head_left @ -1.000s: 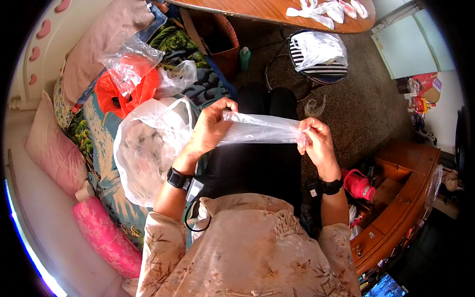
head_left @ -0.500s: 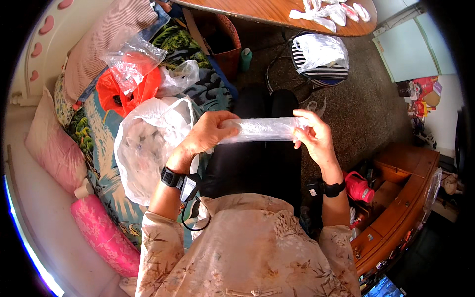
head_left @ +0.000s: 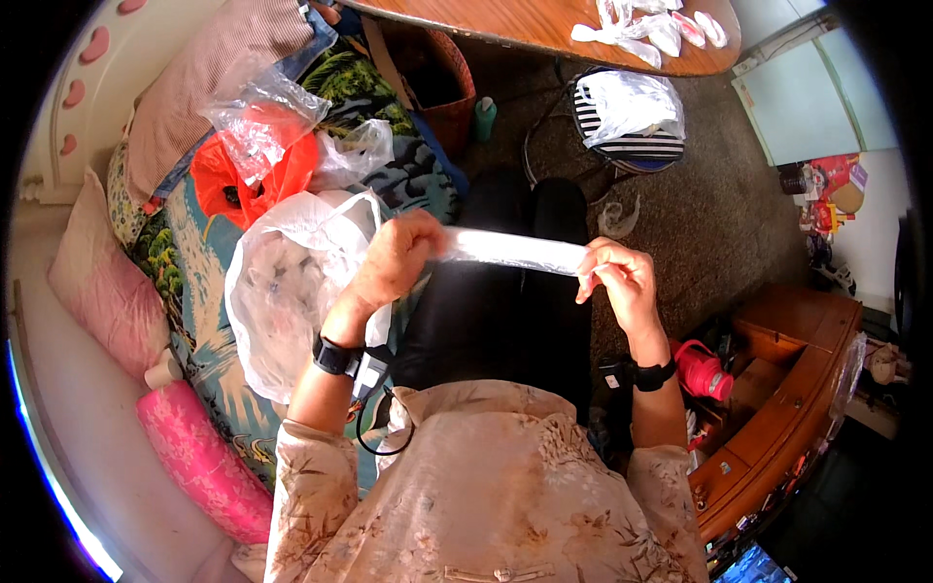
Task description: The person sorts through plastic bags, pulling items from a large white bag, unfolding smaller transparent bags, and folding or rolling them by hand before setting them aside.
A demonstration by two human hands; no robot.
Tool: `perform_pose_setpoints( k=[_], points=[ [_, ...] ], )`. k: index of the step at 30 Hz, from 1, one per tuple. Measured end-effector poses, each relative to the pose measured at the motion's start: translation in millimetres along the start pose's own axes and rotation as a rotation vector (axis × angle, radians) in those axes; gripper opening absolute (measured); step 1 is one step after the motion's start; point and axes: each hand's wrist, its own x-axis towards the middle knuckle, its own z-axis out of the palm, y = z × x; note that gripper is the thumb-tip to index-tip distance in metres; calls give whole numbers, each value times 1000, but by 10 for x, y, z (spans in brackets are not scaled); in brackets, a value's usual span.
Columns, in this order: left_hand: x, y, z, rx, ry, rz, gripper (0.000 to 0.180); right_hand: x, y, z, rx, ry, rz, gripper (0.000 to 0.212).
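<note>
A clear plastic bag [head_left: 515, 250], folded into a long narrow strip, stretches between my two hands above my lap. My left hand [head_left: 400, 255] is closed round its left end, slightly smeared by motion. At the other end, my right hand [head_left: 619, 280] pinches the strip between thumb and fingers. The strip slopes a little down toward the right. Close beside my left hand stands a large white plastic bag [head_left: 251, 306], open at the top, with crumpled clear plastic bags [head_left: 292, 267] inside.
On the bed at left lie a red plastic bag [head_left: 216, 173], a pink bolster [head_left: 199, 452] and pillows. Ahead are a wooden table [head_left: 466, 21] with small knotted bags and a striped stool [head_left: 641, 146] holding a white bag. A wooden cabinet [head_left: 777, 413] stands at right.
The plastic bag has become a narrower strip and now tilts down to the right. My left hand has turned into a tighter grip, and my right hand has moved slightly lower.
</note>
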Motion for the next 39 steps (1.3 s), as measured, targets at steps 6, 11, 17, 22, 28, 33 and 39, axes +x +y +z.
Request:
perform_pose_setpoints(
  k=[6, 11, 17, 22, 28, 33, 39],
  points=[
    [132, 906, 429, 381, 186, 388, 52, -25, -220, 298, -261, -149, -41, 15],
    [57, 510, 892, 562, -25, 342, 10, -85, -212, 251, -441, -158, 198, 9],
    [-14, 539, 1017, 721, 14, 368, 8, 52, -280, 517, -1055, -280, -191, 70],
    [-81, 531, 905, 688, -114, 293, 11, 99, 62, 452, -769, -440, 117, 37],
    [-244, 598, 523, 263, -185, 381, 23, -130, 13, 451, -490, -499, 290, 28],
    [-314, 716, 387, 162, -198, 387, 23, -216, -140, 460, -44, -418, 504, 40],
    [-210, 499, 617, 191, 122, 296, 13, -166, -300, 668, 2, -136, 134, 28]
  ],
)
